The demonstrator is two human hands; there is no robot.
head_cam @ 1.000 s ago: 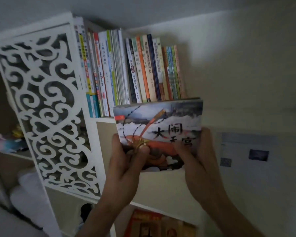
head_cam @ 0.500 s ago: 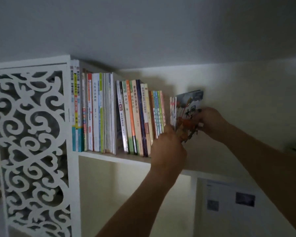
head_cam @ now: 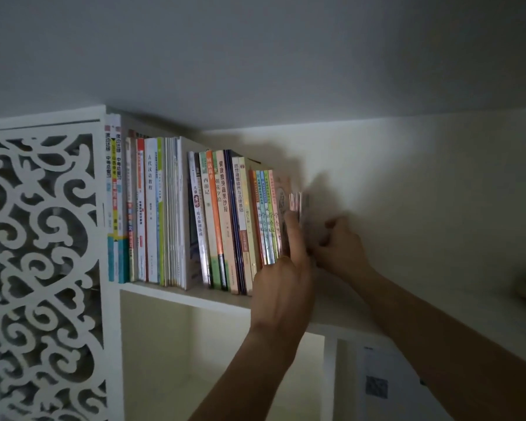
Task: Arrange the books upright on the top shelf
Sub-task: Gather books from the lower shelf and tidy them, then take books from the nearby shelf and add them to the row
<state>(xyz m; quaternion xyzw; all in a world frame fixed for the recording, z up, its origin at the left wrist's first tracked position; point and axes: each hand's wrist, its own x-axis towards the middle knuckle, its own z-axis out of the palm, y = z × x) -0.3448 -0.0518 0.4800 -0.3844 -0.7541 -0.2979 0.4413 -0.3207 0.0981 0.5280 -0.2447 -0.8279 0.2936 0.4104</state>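
Since 0.5 s ago thin book (head_cam: 298,205) swung upright at the row's right end on top shelf (head_cam: 189,296) | head: left hand (head_cam: 286,278) flat against it; right hand (head_cam: 337,247) nearer, pinching, blurred.

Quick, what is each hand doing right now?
Left hand: open, straight fingers pressing the thin booklets against the row of books.
Right hand: fingers curled at the booklets' far side; blurred, grip cannot be told.

Both arms reach up, left hand (head_cam: 281,281) flat with straight fingers, right hand (head_cam: 340,249) curled.
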